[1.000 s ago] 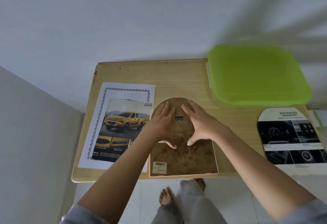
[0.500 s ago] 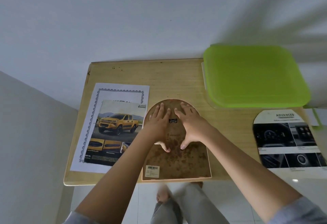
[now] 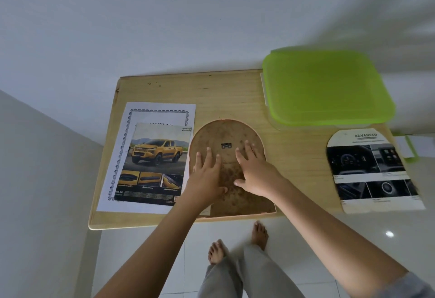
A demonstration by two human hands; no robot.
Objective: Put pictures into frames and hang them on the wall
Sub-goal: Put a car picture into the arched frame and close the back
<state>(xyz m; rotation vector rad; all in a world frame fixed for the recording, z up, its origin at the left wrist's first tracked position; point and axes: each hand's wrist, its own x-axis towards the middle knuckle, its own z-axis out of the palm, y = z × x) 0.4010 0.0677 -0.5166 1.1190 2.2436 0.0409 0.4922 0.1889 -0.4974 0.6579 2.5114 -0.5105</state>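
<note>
An arch-topped picture frame point(image 3: 226, 133) lies face down on the wooden table point(image 3: 221, 95), its brown backing up, with a small metal hanger point(image 3: 226, 145) near the top. My left hand point(image 3: 207, 175) and my right hand point(image 3: 253, 168) press flat on the backing below the hanger, fingers straight and spread. Left of the frame lies a yellow pickup truck picture point(image 3: 155, 163) on a bordered white sheet point(image 3: 162, 114). An arch-cut car interior picture point(image 3: 372, 170) lies at the table's right end.
A green-lidded plastic box point(image 3: 327, 88) sits at the back right of the table against the white wall point(image 3: 164, 27). The frame's lower edge meets the table's front edge. My bare feet point(image 3: 237, 243) stand on white floor tiles below.
Both hands slid down the backing toward me, from beside the hanger to below it, and moved slightly apart. The camera view shifted a little.
</note>
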